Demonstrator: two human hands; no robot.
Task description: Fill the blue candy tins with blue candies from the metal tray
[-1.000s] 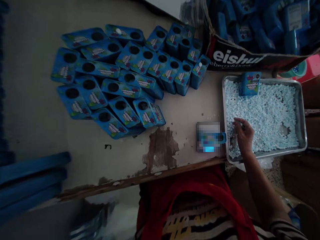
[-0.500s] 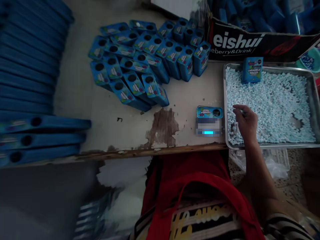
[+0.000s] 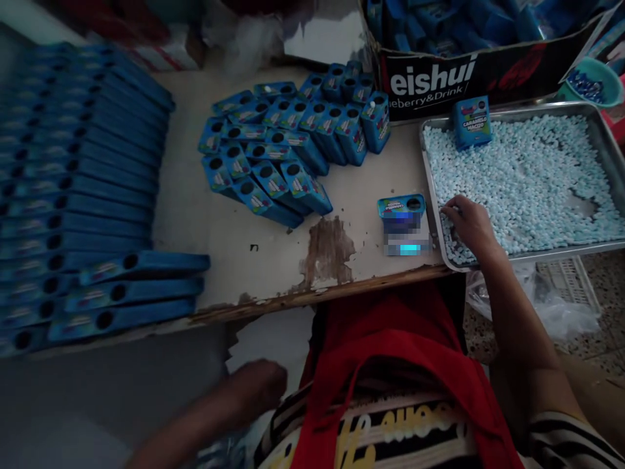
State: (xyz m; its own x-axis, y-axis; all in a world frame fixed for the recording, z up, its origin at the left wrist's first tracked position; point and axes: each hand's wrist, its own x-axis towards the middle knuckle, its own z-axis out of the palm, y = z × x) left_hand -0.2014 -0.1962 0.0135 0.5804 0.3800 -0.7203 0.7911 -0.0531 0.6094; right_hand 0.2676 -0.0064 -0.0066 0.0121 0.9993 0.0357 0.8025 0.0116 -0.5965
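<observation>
My right hand [image 3: 469, 223] is over the left end of a metal tray [image 3: 431, 212] filled with small pale blue candies [image 3: 532, 169]. Its fingers are bent together, fingertips down at the candies; what they hold, if anything, is hidden. My left hand [image 3: 266, 384], smeared by motion, hangs below the table edge, away from the boxes. Just left of the tray, a blue box [image 3: 390, 207] with a round hole in its top stands on a small scale [image 3: 407, 246], partly pixelated. Another blue box [image 3: 472, 122] leans at the tray's back edge on the candies.
Several blue boxes [image 3: 293, 133] with round holes stand grouped mid-table. Long rows of similar boxes [image 3: 107, 195] fill the left side. A black carton [image 3: 439, 77] of blue packs stands behind the tray, beside a green bowl [image 3: 598, 78]. The table's front edge [image 3: 312, 296] is worn.
My left hand has come into view at the lower left. My right hand has lowered slightly into the candies, fingers more bent. The view has shifted, showing more of the box rows.
</observation>
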